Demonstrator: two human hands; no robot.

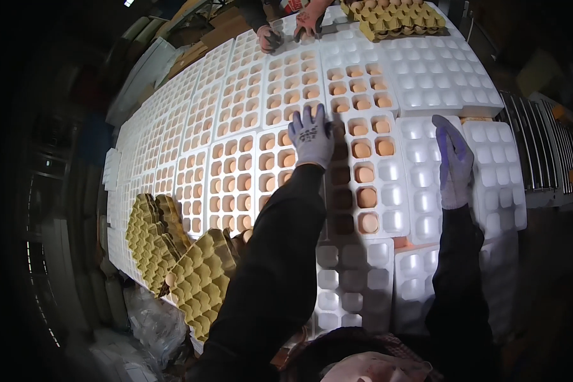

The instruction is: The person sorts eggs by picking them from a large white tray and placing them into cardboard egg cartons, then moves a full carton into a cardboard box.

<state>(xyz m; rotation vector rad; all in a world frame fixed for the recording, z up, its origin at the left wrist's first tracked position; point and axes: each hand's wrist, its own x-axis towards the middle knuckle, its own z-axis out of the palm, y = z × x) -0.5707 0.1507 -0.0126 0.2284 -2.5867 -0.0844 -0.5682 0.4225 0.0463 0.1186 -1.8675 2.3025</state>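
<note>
Left hand [311,137]: centre of frame, gloved, fingers spread wide and flat on a white foam egg tray [363,172], holding nothing.
Right hand [454,162]: right of centre, fingers straight and together, resting on an empty white tray [496,172], gripping nothing.
Brown eggs [365,173]: seated in cells just right of the left hand.
Cardboard trays [191,274]: lower left, stacked.
Other person's hands [290,28]: top centre.
Advice: press evenly, keep palms off the eggs.
</note>
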